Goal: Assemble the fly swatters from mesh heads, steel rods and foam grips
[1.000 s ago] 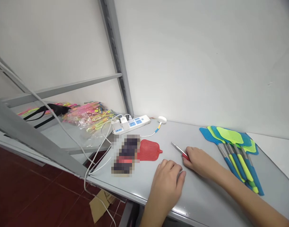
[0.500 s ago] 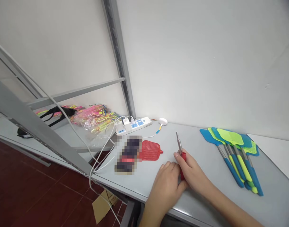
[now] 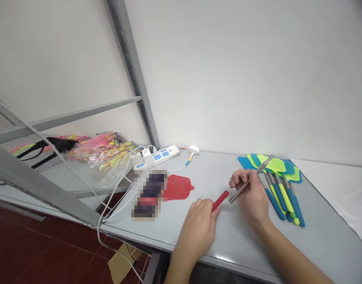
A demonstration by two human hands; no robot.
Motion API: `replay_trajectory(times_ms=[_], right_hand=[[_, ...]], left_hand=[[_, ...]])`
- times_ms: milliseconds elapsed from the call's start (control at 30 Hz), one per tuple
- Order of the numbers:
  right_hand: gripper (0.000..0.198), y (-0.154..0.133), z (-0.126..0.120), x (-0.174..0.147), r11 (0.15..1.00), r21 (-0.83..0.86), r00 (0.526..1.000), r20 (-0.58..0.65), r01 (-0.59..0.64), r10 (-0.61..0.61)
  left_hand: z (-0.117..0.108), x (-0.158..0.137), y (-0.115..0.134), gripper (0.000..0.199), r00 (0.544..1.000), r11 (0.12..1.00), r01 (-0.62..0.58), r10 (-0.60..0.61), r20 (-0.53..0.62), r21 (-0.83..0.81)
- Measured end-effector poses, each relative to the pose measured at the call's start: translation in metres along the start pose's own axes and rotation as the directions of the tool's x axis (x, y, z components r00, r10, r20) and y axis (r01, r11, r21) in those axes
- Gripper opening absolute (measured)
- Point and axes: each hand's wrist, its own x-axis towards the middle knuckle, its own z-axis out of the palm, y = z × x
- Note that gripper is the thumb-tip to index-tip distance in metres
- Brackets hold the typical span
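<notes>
My left hand (image 3: 198,225) is closed around a red handle sleeve (image 3: 220,200), whose open end points up and to the right. In my right hand (image 3: 253,195) is a thin metal rod (image 3: 239,192), slanting up to the right with its lower end close to the sleeve's mouth. Rod and sleeve are apart. A red fly swatter head (image 3: 179,187) lies flat on the table, left of my hands, with its short neck pointing right. Blue and green fly swatters (image 3: 280,189) are piled to the right, partly behind my right hand.
A white power strip (image 3: 157,156) with plugs and cables, and a white round device (image 3: 194,150), sit near the wall. A blurred-out object (image 3: 149,195) lies beside the red head. Metal shelf posts (image 3: 133,71) and plastic-bagged colourful items (image 3: 100,152) stand left. White sheeting (image 3: 325,185) covers the right.
The metal rod has come out of the red sleeve. My right hand has moved right and up with the rod, while my left hand keeps the sleeve. The view has shifted a little.
</notes>
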Motion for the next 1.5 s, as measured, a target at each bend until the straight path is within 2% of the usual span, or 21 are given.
replay_trajectory(times_ms=[67, 200, 367, 600, 833, 967, 1100, 1167, 1233, 1300, 1367, 1433, 1500], right_hand=[[0.041, -0.002, -0.002, 0.003, 1.000, -0.006, 0.998, -0.056, 0.027, -0.027], [0.046, -0.002, -0.003, 0.001, 0.986, -0.152, 0.982, -0.167, 0.068, -0.093], [0.046, -0.003, -0.002, 0.000, 0.961, -0.253, 0.956, -0.239, 0.109, -0.172], [0.045, -0.004, -0.002, 0.000, 0.939, -0.324, 0.969, -0.173, 0.112, -0.175], [0.042, -0.007, 0.001, -0.007, 0.913, -0.330, 0.952, -0.106, 0.239, -0.287], [0.041, -0.009, 0.001, -0.010, 0.894, -0.360, 0.952, -0.044, 0.268, -0.303], [0.042, -0.009, -0.001, -0.012, 0.889, -0.418, 0.977, -0.015, 0.186, -0.211], [0.041, -0.008, -0.001, -0.013, 0.878, -0.459, 0.990, 0.097, 0.136, -0.103], [0.036, -0.007, 0.002, -0.016, 0.871, -0.476, 0.969, 0.247, 0.119, 0.003], [0.027, -0.006, 0.006, -0.019, 0.885, -0.453, 0.943, 0.327, 0.102, 0.058], [0.021, -0.007, 0.012, -0.021, 0.931, -0.362, 0.953, 0.293, 0.032, 0.081], [0.019, -0.011, 0.019, -0.021, 0.981, -0.162, 0.976, 0.175, -0.103, 0.132], [0.022, -0.018, 0.027, -0.020, 0.978, 0.061, 0.979, 0.057, -0.200, 0.197]], left_hand=[[0.001, 0.001, 0.000, 0.027, 1.000, 1.000, -0.003, 0.003, 0.001, -0.002], [0.002, 0.002, 0.000, 0.026, 1.000, 1.000, -0.008, 0.008, -0.005, -0.003], [0.002, 0.003, 0.000, 0.026, 1.000, 1.000, -0.019, 0.019, -0.016, 0.003], [0.002, 0.002, 0.000, 0.026, 0.999, 1.000, -0.030, 0.030, -0.034, 0.002], [0.001, 0.002, -0.001, 0.025, 1.000, 1.000, -0.030, 0.030, 0.004, 0.005], [0.000, 0.001, 0.000, 0.025, 0.999, 0.999, -0.034, 0.034, 0.007, -0.011], [-0.001, 0.000, 0.001, 0.026, 0.999, 0.999, -0.029, 0.030, 0.014, -0.029], [-0.001, 0.000, 0.001, 0.026, 0.999, 0.999, -0.032, 0.033, 0.018, -0.041], [-0.001, 0.000, 0.001, 0.026, 0.999, 0.998, -0.041, 0.042, 0.024, -0.055], [-0.001, 0.001, 0.000, 0.026, 0.998, 0.997, -0.050, 0.052, 0.028, -0.066], [-0.001, 0.001, 0.001, 0.026, 0.998, 0.996, -0.058, 0.060, 0.029, -0.069], [0.000, 0.002, 0.001, 0.025, 0.997, 0.996, -0.067, 0.068, 0.026, -0.060], [0.001, 0.002, 0.001, 0.023, 0.997, 0.996, -0.076, 0.078, 0.024, -0.045]])
